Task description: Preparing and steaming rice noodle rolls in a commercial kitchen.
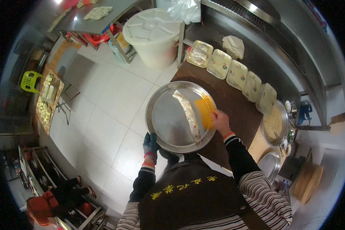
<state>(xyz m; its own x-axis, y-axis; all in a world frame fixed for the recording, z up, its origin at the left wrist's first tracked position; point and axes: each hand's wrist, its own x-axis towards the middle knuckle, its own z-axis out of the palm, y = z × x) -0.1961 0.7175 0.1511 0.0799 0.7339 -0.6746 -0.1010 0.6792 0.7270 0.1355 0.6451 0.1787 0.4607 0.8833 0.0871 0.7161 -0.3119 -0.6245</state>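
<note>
A round metal pan is held in front of me by my left hand, which wears a dark glove and grips the rim at the lower left. Across the pan lies a long rolled sheet of pale, thin dough with bits of filling showing through. My bare right hand holds a yellow flat scraper inside the pan, to the right of the roll, near the right rim.
Several filled trays line the back of the brown counter. More round pans stand at the right. A lidded white tub is on the tiled floor beyond. At lower left a person in red is beside a metal rack.
</note>
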